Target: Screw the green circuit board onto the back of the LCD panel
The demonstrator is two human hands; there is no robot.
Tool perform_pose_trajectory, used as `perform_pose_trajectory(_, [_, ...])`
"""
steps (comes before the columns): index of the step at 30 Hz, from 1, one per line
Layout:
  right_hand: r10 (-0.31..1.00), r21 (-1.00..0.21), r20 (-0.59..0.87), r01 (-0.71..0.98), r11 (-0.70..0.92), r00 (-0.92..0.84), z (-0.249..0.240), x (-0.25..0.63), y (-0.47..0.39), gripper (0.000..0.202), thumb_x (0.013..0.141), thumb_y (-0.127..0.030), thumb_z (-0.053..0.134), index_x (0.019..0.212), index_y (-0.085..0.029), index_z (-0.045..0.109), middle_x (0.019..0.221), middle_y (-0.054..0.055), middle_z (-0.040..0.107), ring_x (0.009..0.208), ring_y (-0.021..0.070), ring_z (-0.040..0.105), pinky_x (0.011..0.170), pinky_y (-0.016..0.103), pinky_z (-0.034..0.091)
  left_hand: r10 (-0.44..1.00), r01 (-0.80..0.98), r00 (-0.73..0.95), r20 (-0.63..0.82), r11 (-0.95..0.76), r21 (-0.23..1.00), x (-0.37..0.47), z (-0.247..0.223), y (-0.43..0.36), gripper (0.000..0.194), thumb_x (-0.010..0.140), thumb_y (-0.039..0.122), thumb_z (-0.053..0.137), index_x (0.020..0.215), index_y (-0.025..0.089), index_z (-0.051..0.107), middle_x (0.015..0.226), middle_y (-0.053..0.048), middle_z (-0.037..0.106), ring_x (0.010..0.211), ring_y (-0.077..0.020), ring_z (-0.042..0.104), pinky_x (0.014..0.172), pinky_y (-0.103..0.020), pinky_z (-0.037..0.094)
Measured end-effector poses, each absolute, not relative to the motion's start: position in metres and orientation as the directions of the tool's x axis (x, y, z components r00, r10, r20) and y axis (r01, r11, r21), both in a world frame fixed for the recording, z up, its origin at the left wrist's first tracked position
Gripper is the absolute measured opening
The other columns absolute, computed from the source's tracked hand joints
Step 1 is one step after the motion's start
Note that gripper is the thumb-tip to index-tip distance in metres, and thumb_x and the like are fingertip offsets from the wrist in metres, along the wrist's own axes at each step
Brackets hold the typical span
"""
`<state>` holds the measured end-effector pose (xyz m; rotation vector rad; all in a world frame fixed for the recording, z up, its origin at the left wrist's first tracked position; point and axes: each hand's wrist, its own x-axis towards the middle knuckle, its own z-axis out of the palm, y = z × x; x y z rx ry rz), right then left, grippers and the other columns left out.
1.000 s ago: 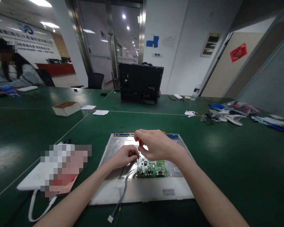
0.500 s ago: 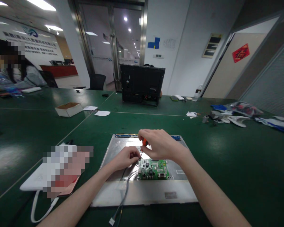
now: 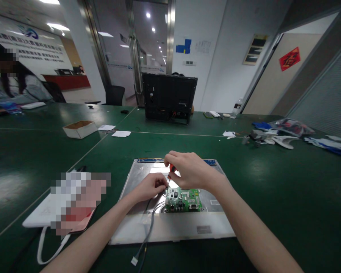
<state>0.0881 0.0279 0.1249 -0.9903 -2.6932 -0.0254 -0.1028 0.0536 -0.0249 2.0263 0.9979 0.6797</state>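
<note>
A silvery display panel (image 3: 184,226) lies flat on the green table, with a green circuit board (image 3: 191,197) on its middle. My right hand (image 3: 187,169) is closed around the orange handle of a screwdriver (image 3: 172,167), whose thin shaft points down at the board's upper left corner. Beside that corner, my left hand (image 3: 152,186) has thumb and fingers pinched together; what they hold, if anything, is too small to make out. Grey cables (image 3: 152,225) run from the board's left side over the panel's front edge, ending in a white connector (image 3: 134,261).
Left of the panel lie a white device with a white cable (image 3: 38,212) and a pinkish phone-like item (image 3: 86,222). Farther back are an open box (image 3: 80,129) and a black monitor frame (image 3: 170,96). Gloves and parts (image 3: 269,137) lie at right. A person (image 3: 22,87) sits far left.
The whole view has shifted slightly upward. Both hands keep nearly the same place at the board's upper left corner, the screwdriver still in the right hand.
</note>
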Motion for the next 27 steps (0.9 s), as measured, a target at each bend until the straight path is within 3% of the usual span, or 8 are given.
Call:
perform_pose_trajectory(4, [0.654,-0.071,0.254,0.66,0.748,-0.713,0.1236,0.0872,0.0298,0.015,0.081,-0.02,0.05,0.095,-0.019,0.054,0.092,0.003,0.064,0.067,0.0119,0.05,0.052,0.027,0.02,0.826,0.42,0.549,0.127,-0.404,0.813,-0.1024,-0.0234,0.0528,0.014,0.075,0.011,0.053,0.082,0.015,0.065,0.081,-0.003,0.066,0.074,-0.0146,0.059,0.068,-0.025,0.045])
perform_pose_trajectory(8, [0.698,-0.008,0.236,0.717,0.697,-0.676,0.1228,0.0843,0.0317,0.014,0.086,-0.03,0.05,0.094,-0.02,0.055,0.082,0.002,0.065,0.063,0.0127,0.051,0.051,0.027,0.019,0.825,0.414,0.554,0.108,-0.386,0.824,-0.1024,-0.0217,0.0518,0.014,0.077,0.014,0.053,0.083,0.015,0.066,0.08,-0.003,0.066,0.073,-0.0145,0.059,0.066,-0.024,0.045])
perform_pose_trajectory(11, [0.697,-0.034,0.202,0.706,0.707,-0.688,0.1261,0.0862,0.0291,0.017,0.086,-0.033,0.051,0.096,-0.02,0.055,0.083,0.003,0.065,0.065,0.013,0.052,0.052,0.027,0.02,0.825,0.421,0.554,0.108,-0.39,0.819,-0.1027,-0.0213,0.0519,0.014,0.076,0.013,0.053,0.082,0.015,0.065,0.081,-0.003,0.066,0.073,-0.0144,0.059,0.067,-0.024,0.045])
perform_pose_trajectory(18, [0.637,-0.134,0.185,0.623,0.771,-0.748,0.1319,0.0934,0.0233,0.023,0.075,-0.018,0.05,0.098,-0.018,0.05,0.093,0.004,0.062,0.067,0.0117,0.048,0.053,0.027,0.023,0.819,0.409,0.563,0.111,-0.393,0.824,-0.1006,-0.0179,0.0519,0.013,0.074,0.011,0.052,0.081,0.014,0.063,0.078,-0.002,0.065,0.071,-0.0138,0.059,0.066,-0.024,0.046])
perform_pose_trajectory(27, [0.673,-0.033,0.229,0.685,0.728,-0.704,0.1261,0.0852,0.0251,0.015,0.084,-0.025,0.049,0.097,-0.019,0.052,0.086,0.003,0.063,0.062,0.012,0.049,0.049,0.027,0.02,0.822,0.401,0.56,0.101,-0.376,0.836,-0.1001,-0.0185,0.0519,0.014,0.074,0.011,0.053,0.082,0.013,0.064,0.08,-0.003,0.066,0.072,-0.015,0.06,0.066,-0.025,0.047])
